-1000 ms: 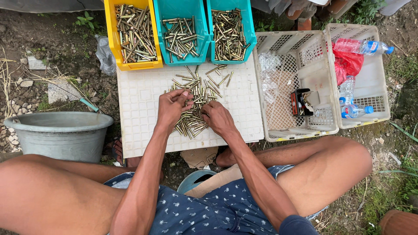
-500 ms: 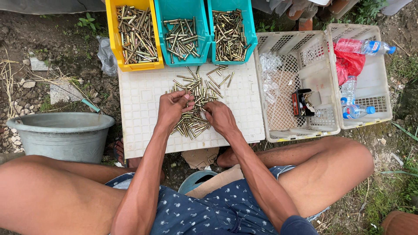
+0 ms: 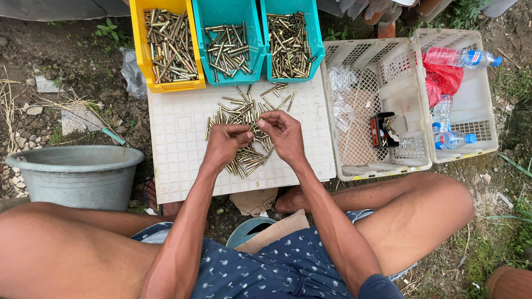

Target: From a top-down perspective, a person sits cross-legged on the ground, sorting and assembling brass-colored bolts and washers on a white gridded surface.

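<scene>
Outdoors on bare dirt, a white tiled desk (image 3: 177,144) carries a loose pile of brass cartridge casings (image 3: 244,119), with a yellow bin (image 3: 139,50) and two teal bins (image 3: 255,39) of more casings along its far edge. Both hands meet above the pile: the left hand (image 3: 226,143) is curled with fingertips pinching a casing, and the right hand (image 3: 284,133) pinches casings beside it. A grey bucket (image 3: 77,174) stands left of the desk, white baskets (image 3: 382,99) right.

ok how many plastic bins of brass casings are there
3, side by side along the far edge of the white board: a yellow bin on the left, a teal bin in the middle, another teal bin on the right.
</scene>
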